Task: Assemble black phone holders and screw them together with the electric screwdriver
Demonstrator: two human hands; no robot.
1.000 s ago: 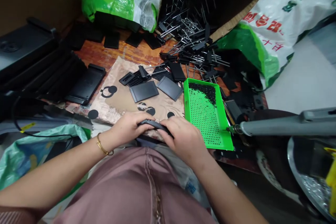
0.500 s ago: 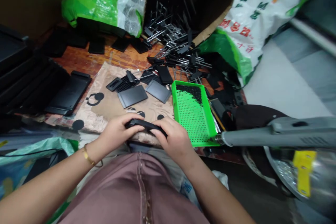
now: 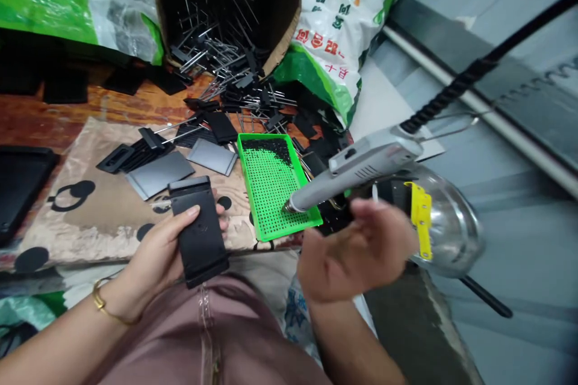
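Observation:
My left hand (image 3: 153,252) is shut on a flat black plastic bracket (image 3: 198,230), holding it upright above my lap. My right hand (image 3: 356,248) is open and empty, fingers apart, just below a grey hot glue gun (image 3: 361,171). The gun's nozzle points down at the edge of a green perforated tray (image 3: 271,198). Black granules (image 3: 268,149) lie along the tray's far end. Two dark grey flat plates (image 3: 158,174) lie on a printed tan sheet (image 3: 90,216) to the left of the tray.
A cardboard box (image 3: 217,24) of metal pins spills black parts onto a wooden surface (image 3: 27,123). Green and white woven sacks (image 3: 336,18) stand behind it. A metal bowl (image 3: 447,222) with a yellow clip (image 3: 421,228) sits right, below the gun's black cable (image 3: 447,87).
The view has swung right and tilted. My right hand has let go of the black bracket and moved right, opening. My left hand now holds the bracket alone, raised upright.

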